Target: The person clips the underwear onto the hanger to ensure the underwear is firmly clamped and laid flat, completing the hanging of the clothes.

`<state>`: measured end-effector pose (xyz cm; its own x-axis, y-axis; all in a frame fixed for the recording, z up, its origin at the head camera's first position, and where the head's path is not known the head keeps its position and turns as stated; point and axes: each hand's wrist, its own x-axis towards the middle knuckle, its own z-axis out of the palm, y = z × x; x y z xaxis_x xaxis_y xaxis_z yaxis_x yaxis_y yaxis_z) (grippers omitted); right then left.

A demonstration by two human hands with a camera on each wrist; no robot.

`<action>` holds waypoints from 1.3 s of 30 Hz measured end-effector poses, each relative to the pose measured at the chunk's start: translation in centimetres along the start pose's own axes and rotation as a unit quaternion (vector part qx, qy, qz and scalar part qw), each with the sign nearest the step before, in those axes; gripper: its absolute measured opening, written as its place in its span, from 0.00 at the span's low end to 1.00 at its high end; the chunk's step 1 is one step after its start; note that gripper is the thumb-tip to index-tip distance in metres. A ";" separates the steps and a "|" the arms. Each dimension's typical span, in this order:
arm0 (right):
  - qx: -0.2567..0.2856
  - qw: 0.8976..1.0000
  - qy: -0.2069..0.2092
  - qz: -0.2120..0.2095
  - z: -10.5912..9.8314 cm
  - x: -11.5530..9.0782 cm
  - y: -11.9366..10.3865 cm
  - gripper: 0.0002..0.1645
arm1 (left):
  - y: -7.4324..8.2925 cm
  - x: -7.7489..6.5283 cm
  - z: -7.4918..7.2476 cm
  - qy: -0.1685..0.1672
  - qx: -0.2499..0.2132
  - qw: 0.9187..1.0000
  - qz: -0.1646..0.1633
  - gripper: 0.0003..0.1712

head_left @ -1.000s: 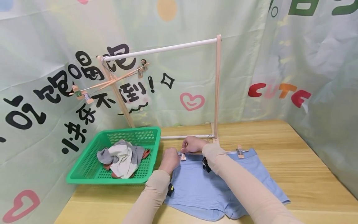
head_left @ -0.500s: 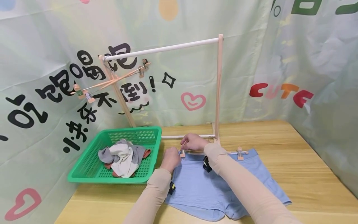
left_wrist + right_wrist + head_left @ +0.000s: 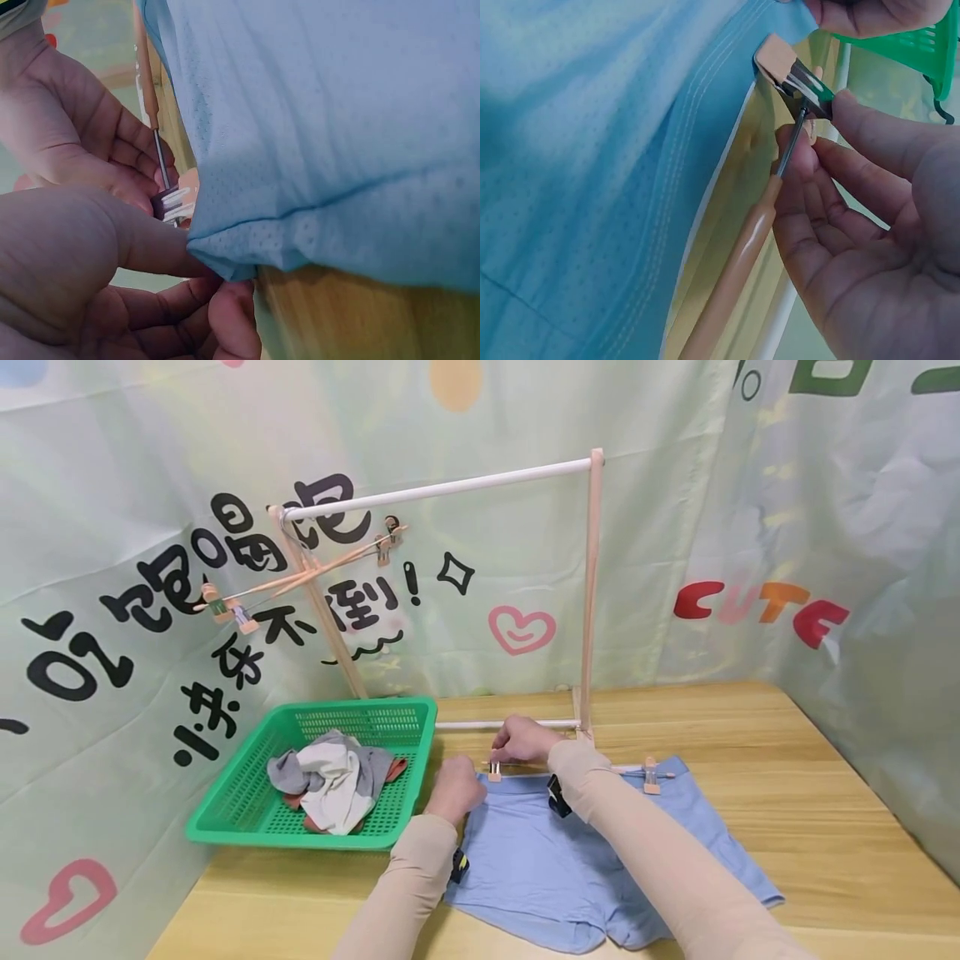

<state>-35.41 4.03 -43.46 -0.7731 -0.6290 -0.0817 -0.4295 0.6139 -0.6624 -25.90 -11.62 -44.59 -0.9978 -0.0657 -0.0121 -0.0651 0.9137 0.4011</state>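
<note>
Light blue shorts (image 3: 540, 852) lie flat on the table, waistband toward the rack. My left hand (image 3: 457, 789) pinches the left corner of the waistband between thumb and finger, close up in the left wrist view. With thumb and fingers, my right hand (image 3: 525, 739) grips the clip (image 3: 799, 75) at the left end of a hanger (image 3: 735, 277). That clip's peach pad overlaps the waistband edge in the right wrist view; I cannot tell whether it bites the cloth. A second clip (image 3: 651, 775) sits over the waistband at the hanger's right end.
A green basket (image 3: 198, 831) holding crumpled grey, white and rust cloths (image 3: 333, 781) stands left of the shorts. Behind is a rack with a white top rail (image 3: 442, 489), where another clip hanger (image 3: 300, 578) hangs at the left. A printed curtain backs the wooden table (image 3: 810, 810).
The clip in my right hand has shifted slightly toward the rack, up off the waistband. At the other end, the second clip has moved slightly toward the shorts. My left hand keeps its pinch.
</note>
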 end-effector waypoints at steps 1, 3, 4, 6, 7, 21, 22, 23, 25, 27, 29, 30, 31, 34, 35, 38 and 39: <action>-0.001 1.000 -0.002 0.008 0.0 0.0 0.0 0.09 | 0.0 0.0 0.0 -0.003 0.001 1.000 -0.005 0.17; 0.002 1.000 -0.005 0.021 0.1 0.1 0.0 0.09 | -0.6 0.7 0.9 0.001 0.010 1.000 -0.004 0.14; 0.005 1.000 -0.007 0.029 0.1 0.1 0.0 0.09 | -1.1 1.2 1.5 0.002 0.010 1.000 -0.005 0.13; 0.008 0.999 -0.007 0.035 0.1 0.1 0.1 0.09 | -1.3 1.6 1.7 0.007 0.002 1.000 -0.004 0.11; 0.010 0.999 -0.006 0.034 0.1 0.1 0.1 0.09 | -1.8 2.1 2.4 0.019 0.008 1.000 0.005 0.09; 0.104 0.992 0.066 0.011 -0.2 -1.0 -0.3 0.08 | -3.8 4.6 4.6 0.028 -0.004 1.000 -0.006 0.14; 0.101 0.992 0.075 0.008 -0.3 -1.0 -0.2 0.08 | -3.9 4.8 4.7 0.025 -0.008 1.000 -0.011 0.15; 0.097 0.992 0.082 0.004 -0.3 -1.0 -0.2 0.08 | -3.6 4.4 4.3 0.023 -0.015 1.000 -0.013 0.16; 0.092 0.991 0.093 -0.002 -0.3 -1.0 -0.1 0.08 | -3.1 3.8 3.6 0.029 -0.026 0.999 -0.010 0.18; 0.092 0.991 0.101 -0.006 -0.3 -0.9 -0.1 0.07 | -2.1 2.4 2.2 0.033 -0.053 0.998 -0.004 0.16; 0.096 0.990 0.105 -0.009 -0.3 -0.9 0.0 0.07 | -1.1 1.2 0.9 0.045 -0.064 0.997 0.003 0.13; 0.098 0.989 0.106 -0.009 -0.3 -1.0 0.0 0.07 | -0.9 0.9 0.6 0.050 -0.069 0.996 0.006 0.12; 0.101 0.989 0.107 -0.009 -0.3 -1.0 0.0 0.06 | -0.7 0.5 0.2 0.051 -0.075 0.996 0.008 0.10; 0.106 0.988 0.110 -0.012 -0.2 -0.9 -0.1 0.06 | -0.6 0.2 -0.1 0.060 -0.078 0.995 0.011 0.08; 0.108 0.988 0.111 -0.013 -0.2 -0.9 -0.1 0.06 | -0.6 0.1 -0.1 0.061 -0.081 0.995 0.012 0.09; 0.112 0.987 0.111 -0.014 -0.1 -0.8 -0.2 0.06 | -0.7 0.0 -0.1 0.067 -0.098 0.993 0.019 0.10; 0.114 0.987 0.111 -0.013 -0.1 -0.8 -0.2 0.06 | -1.5 0.6 0.5 0.076 -0.102 0.991 0.031 0.11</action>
<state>-34.71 4.46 -43.15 -0.8571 -0.5081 0.0852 -0.3535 0.4597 -0.8147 -26.37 -12.82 -45.66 -0.9851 -0.0852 0.1496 0.0163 0.8188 0.5739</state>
